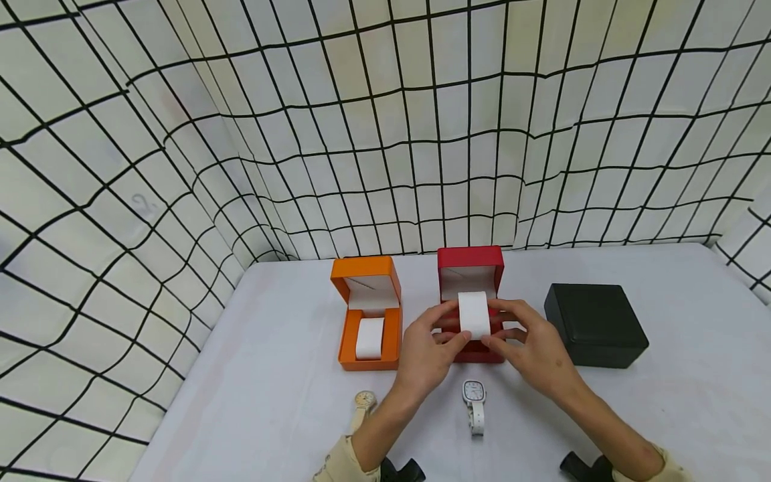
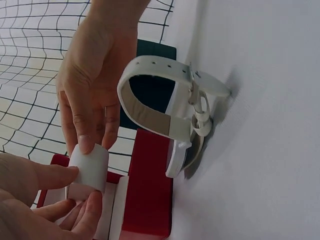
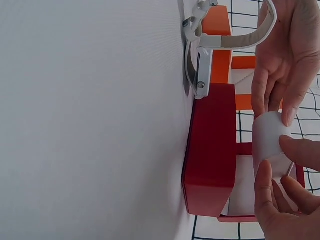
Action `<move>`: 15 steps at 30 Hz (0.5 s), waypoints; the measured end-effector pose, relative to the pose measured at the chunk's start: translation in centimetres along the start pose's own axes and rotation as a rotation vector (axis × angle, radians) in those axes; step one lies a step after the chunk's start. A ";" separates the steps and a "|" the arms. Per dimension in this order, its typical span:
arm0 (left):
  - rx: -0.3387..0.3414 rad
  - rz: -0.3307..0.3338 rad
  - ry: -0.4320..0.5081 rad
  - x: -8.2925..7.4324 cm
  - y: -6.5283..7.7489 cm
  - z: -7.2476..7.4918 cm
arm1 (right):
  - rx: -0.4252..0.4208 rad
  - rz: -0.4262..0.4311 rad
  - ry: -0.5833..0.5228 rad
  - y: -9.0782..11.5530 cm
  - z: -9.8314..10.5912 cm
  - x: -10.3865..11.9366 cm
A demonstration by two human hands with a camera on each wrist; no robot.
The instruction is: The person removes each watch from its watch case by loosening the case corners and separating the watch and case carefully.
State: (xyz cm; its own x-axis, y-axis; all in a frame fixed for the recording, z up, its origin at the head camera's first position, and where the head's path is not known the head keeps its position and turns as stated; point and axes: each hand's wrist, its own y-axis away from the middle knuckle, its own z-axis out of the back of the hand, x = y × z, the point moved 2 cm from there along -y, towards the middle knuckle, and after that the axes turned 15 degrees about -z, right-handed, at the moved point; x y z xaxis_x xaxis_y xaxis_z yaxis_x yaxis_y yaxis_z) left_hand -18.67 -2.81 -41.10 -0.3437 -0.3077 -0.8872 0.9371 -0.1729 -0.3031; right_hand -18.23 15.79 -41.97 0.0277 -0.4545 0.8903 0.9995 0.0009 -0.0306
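Observation:
A white watch cushion (image 1: 473,314) is pinched between both hands, just above the base of the open red watch box (image 1: 471,257). My left hand (image 1: 426,348) holds its left side with thumb and fingertips. On the opposite side, my right hand (image 1: 538,348) grips it the same way. Both wrist views show fingers around the pale cushion (image 2: 90,167), with the red box (image 3: 210,150) close below. A white-strapped watch (image 1: 474,405) with a squarish dial lies on the table in front of the red box; its strap (image 2: 155,67) is buckled into a loop.
An open orange watch box (image 1: 369,365) with a white cushion (image 1: 369,338) inside stands at left. At right is a closed dark green box (image 1: 593,325). A cream-strapped watch (image 1: 364,400) lies beside the left forearm. Black-gridded white netting (image 1: 385,154) rises behind the white table (image 1: 271,375).

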 end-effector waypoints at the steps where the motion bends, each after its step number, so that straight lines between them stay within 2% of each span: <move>1: -0.002 0.003 0.003 0.0 0.0 0.0 | -0.002 0.001 0.000 0.0 0.0 0.0; 8: -0.001 0.021 0.035 0.0 -0.2 -0.2 | -0.004 0.003 0.008 -0.2 0.1 -0.2; 15: 0.014 0.023 0.022 0.2 -0.3 -0.3 | -0.002 -0.018 0.029 -0.4 -0.2 -0.3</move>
State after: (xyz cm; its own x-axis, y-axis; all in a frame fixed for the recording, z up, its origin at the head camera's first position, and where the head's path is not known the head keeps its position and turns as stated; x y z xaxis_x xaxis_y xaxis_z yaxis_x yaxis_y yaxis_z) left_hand -19.03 -2.53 -41.28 -0.3209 -0.2912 -0.9012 0.9437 -0.1796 -0.2780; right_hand -18.62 15.76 -42.30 0.0096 -0.4802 0.8771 0.9998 -0.0089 -0.0158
